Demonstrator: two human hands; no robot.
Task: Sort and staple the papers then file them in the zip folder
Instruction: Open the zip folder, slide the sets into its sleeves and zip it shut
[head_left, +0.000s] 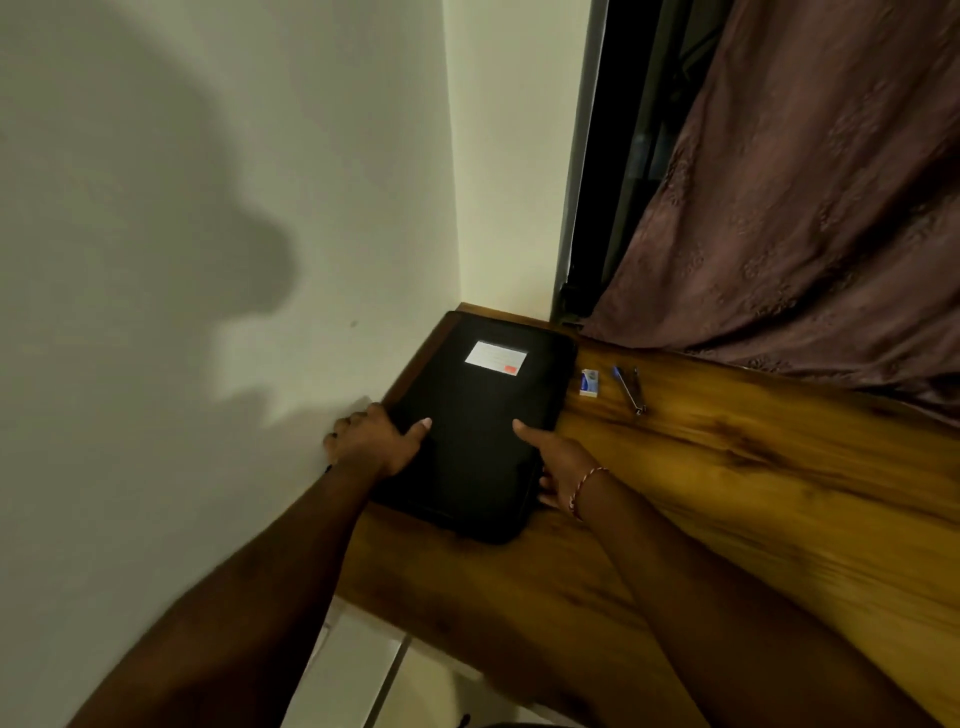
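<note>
left hand (375, 441) and right hand (560, 467) grip the zip folder (478, 415) (fingers (340, 432) curled round its edges).

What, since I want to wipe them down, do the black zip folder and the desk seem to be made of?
The zip folder: probably black fabric, matte; it shows no shine and has soft rounded corners. The desk: wood or wood-look laminate, glossy; brown grain streaks and light reflections show, but which one is unclear.
</note>
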